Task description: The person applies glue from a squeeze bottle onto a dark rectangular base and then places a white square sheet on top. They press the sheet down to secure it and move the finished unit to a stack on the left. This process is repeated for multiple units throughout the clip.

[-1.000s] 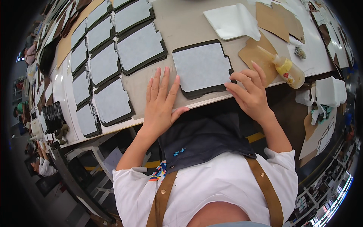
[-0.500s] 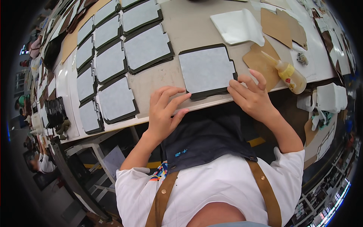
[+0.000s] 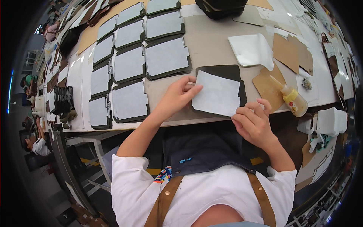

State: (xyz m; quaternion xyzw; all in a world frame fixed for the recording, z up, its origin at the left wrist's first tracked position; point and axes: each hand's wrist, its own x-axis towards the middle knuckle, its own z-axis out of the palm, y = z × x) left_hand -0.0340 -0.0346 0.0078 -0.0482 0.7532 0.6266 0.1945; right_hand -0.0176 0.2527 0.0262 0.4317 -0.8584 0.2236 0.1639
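A pale grey-white sheet [image 3: 217, 92] lies askew over a black flat piece [image 3: 227, 72] at the table's near edge, and the black shows along the top and right. My left hand [image 3: 179, 96] pinches the sheet's left edge, thumb on top. At the lower right corner, my right hand [image 3: 253, 123] is closed on the sheet with thumb and forefinger, its other fingers curled. Whether the sheet touches the black piece all over, I cannot tell. To the left are rows of similar stacks [image 3: 130, 100], pale sheets on black pieces.
Right of the work lie a folded white sheet [image 3: 249, 49], brown card pieces [image 3: 285, 53] and a yellowish squeeze bottle [image 3: 295, 102] with a long nozzle. A black stack [image 3: 221, 7] stands at the far side. Several people are at far left.
The pale sheet lay square on the black piece and is now turned askew. My left hand has moved up onto its left edge, my right hand down to its corner. The view has shifted.
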